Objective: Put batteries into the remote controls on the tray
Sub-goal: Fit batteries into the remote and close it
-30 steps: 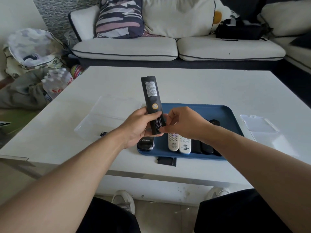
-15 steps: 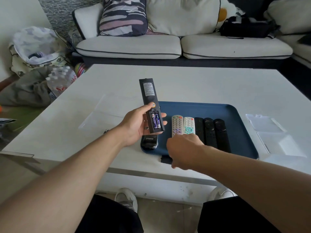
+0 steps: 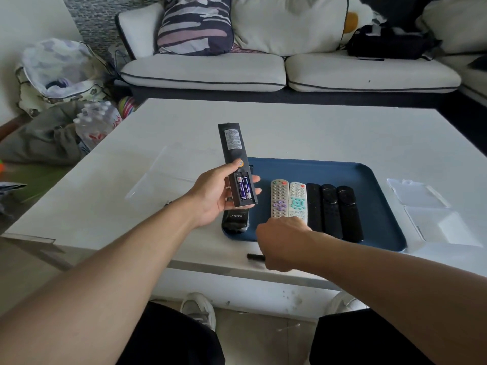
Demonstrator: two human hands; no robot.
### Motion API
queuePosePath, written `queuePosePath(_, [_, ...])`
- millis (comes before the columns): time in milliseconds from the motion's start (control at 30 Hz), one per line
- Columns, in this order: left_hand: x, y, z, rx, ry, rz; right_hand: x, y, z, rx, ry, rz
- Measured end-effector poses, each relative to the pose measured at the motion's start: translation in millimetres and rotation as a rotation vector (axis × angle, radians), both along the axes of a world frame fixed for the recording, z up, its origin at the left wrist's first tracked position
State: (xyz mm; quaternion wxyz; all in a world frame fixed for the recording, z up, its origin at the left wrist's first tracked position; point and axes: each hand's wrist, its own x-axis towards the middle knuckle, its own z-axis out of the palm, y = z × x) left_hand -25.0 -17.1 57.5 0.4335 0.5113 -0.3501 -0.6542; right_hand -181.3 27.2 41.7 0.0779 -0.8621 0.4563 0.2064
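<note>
My left hand point(image 3: 210, 198) grips a long black remote point(image 3: 232, 143) back side up, over the left end of the blue tray point(image 3: 316, 164). Its compartment is uncovered and shows two purple batteries point(image 3: 244, 188) side by side. My right hand point(image 3: 279, 243) is down at the table's front edge, fingers curled onto the black battery cover point(image 3: 254, 256), of which only the left end shows. On the tray lie two light remotes point(image 3: 279, 198), three black remotes point(image 3: 330, 209) and a wrapped black remote point(image 3: 235, 219) under my left hand.
Clear plastic packaging point(image 3: 419, 193) lies on the white table point(image 3: 316, 127) right of the tray, and a clear plastic box point(image 3: 158, 177) lies to its left. A sofa point(image 3: 205, 72) stands behind the table. Bags and bottles are on the floor at the left.
My right hand left the held remote and dropped to the battery cover at the table's front edge. The left hand lowered and tilted the remote, so the two batteries show.
</note>
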Motion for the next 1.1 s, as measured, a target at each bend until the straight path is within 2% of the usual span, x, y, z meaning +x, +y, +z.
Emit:
queuePosePath(133, [2.9,-1.5,0.5,-0.011,0.009,0.042,-12.8,-16.7,6.8,0.093,-0.137,-0.058])
queuePosePath(267, [4.9,-3.1,-0.9,-0.025,0.005,0.076,-29.5,-32.7,28.2,0.175,-0.525,-0.256])
queuePosePath(367, [3.4,-2.9,-1.1,-0.024,0.02,0.032,-35.5,-36.2,31.8,0.258,-0.874,-0.382])
queuePosePath(433, [1.3,-2.4,-0.9,-0.018,0.011,-0.012,-37.2,-38.8,30.5,0.289,-1.034,-0.428])
queuePosePath(567, [-5.4,0.1,0.4,-0.048,-0.036,-0.081,-35.5,-42.0,28.2,0.324,-1.154,-0.51])
queuePosePath(700, [-10.7,0.1,-0.7,-0.146,-0.042,-0.035,-31.8,-40.5,27.9,0.5,-1.302,-0.702])
queuePosePath(900, [-12.8,-2.5,-1.0,-0.227,-0.021,-0.018,-25.7,-38.6,24.4,0.591,-1.3,-0.841])
queuePosePath(1100, [-11.6,-2.1,0.7,-0.208,0.01,0.022,-24.0,-37.8,26.3,0.493,-1.262,-0.866])
